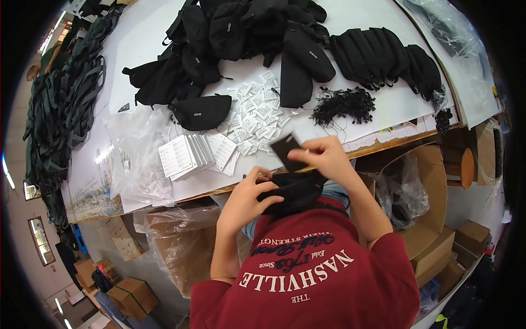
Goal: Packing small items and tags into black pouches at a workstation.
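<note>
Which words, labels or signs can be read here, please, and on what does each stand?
I'll give places, not wording.
Red shirt: large white lettering, black script.
Black bags: short white mark.
White cards: tiny print, unreadable.
White labels: too small to read.
Dark card in the right hand: blurred.

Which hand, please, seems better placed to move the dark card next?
Probably the right hand: it pinches the dark card, while the left hand holds the black pouch.
</note>
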Demonstrator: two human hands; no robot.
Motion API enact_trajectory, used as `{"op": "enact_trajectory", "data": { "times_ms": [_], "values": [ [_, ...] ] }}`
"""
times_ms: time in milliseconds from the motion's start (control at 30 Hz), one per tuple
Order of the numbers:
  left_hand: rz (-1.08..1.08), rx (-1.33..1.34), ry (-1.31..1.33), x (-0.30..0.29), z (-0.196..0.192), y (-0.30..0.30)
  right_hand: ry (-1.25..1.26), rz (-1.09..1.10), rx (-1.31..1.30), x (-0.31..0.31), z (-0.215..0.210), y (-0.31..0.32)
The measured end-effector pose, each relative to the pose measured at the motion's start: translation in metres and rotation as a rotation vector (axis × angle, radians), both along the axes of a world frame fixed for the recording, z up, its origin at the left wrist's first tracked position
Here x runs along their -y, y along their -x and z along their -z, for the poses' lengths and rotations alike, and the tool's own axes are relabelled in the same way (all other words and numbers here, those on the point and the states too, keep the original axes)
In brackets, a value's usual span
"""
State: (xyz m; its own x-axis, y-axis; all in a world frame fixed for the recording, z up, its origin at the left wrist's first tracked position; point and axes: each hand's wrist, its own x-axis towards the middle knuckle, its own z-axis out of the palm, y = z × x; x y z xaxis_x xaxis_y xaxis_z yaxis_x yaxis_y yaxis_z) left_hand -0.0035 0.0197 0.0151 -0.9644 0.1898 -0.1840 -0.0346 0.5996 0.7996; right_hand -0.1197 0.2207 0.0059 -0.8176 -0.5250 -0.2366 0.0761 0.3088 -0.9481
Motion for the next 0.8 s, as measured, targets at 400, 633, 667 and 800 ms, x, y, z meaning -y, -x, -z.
{"op": "enact_trajectory", "data": {
  "times_ms": [400, 633, 667, 800],
  "values": [
    [0.214, -0.013, -0.16, 0.008, 0.03, 0.018, -0.356, -0.496, -0.169, -0.009, 0.008, -0.026],
    [-0.545, -0.398, 0.458, 0.026, 0.094, 0.053, -0.306, -0.476, -0.362, -0.009, 0.031, -0.033],
    [-0.546, -0.401, 0.459, 0.028, 0.1, 0.057, -0.305, -0.476, -0.365, -0.008, 0.029, -0.033],
    [-0.484, -0.437, 0.476, 0.041, 0.113, 0.071, -0.323, -0.469, -0.252, -0.007, 0.021, -0.033]
  ]
}}
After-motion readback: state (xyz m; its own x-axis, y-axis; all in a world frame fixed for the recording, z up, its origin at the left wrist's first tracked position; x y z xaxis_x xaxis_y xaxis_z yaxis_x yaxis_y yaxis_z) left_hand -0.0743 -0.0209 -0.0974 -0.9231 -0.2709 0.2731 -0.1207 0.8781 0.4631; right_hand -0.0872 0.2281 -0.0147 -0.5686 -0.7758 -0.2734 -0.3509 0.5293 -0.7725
